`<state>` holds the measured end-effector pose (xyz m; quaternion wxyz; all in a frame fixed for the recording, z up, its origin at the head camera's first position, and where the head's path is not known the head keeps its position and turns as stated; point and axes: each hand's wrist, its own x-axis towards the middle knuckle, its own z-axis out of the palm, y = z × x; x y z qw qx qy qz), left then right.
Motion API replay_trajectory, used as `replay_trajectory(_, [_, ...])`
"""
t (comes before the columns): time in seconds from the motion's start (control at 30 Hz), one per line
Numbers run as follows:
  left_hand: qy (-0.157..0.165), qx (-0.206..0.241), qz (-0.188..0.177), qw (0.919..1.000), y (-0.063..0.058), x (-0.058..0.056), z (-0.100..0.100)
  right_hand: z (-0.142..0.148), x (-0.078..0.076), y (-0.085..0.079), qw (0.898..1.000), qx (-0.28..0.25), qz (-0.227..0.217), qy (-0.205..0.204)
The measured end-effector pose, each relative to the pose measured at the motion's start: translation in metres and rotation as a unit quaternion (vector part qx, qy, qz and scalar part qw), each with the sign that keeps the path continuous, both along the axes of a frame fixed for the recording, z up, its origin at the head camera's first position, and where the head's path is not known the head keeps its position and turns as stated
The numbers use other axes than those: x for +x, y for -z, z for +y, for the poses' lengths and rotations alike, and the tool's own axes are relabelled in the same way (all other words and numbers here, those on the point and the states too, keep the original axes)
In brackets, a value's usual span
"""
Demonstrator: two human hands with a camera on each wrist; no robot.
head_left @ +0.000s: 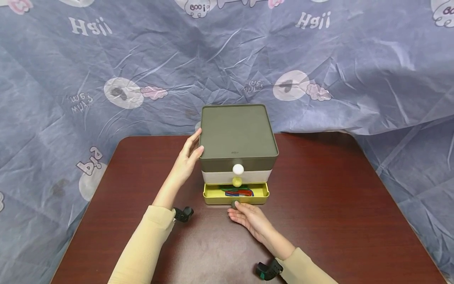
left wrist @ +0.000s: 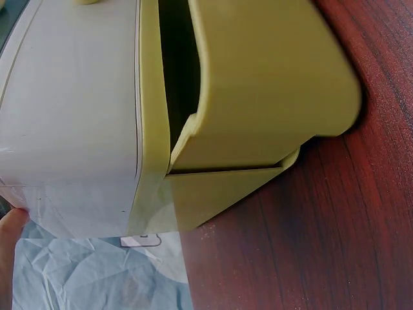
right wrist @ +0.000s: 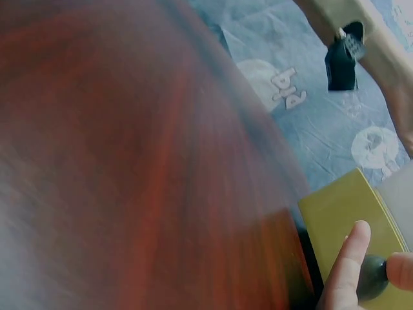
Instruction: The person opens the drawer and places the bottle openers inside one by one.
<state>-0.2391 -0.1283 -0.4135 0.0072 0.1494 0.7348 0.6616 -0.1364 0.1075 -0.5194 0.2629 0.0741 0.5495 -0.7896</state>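
A small three-tier drawer box (head_left: 237, 130) stands on the table, dark green on top, white in the middle and yellow-green below. Its bottom drawer (head_left: 216, 200) is pulled partly out and holds red, blue and green items (head_left: 241, 193) whose kind I cannot make out. The right hand (head_left: 254, 222) pinches that drawer's round dark green knob (right wrist: 372, 278) between thumb and fingers. Against the left side of the box lies the left hand (head_left: 184, 162), fingers extended; the left wrist view catches only one fingertip (left wrist: 14, 219) on the white tier.
A white knob (head_left: 238, 169) and a yellow knob (head_left: 237, 182) stick out from the upper two drawers. Reddish-brown wood forms the table (head_left: 330, 205). Behind it hangs a wrinkled blue-grey printed cloth (head_left: 227, 51). Each wrist wears a black camera (head_left: 184, 214).
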Motion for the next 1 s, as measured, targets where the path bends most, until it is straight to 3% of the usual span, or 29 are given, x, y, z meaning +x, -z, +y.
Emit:
replay_trajectory(0.5, [0.000, 0.005, -0.003, 1.0000, 0.001, -0.001, 0.000, -0.004, -0.032, 0.001, 0.999, 0.028, 0.018, 0.022])
replay_trajectory(1.0, [0.001, 0.011, -0.003, 0.9999, 0.000, 0.000, 0.000, -0.003, -0.039, 0.000, 1.000, 0.021, 0.020, 0.012])
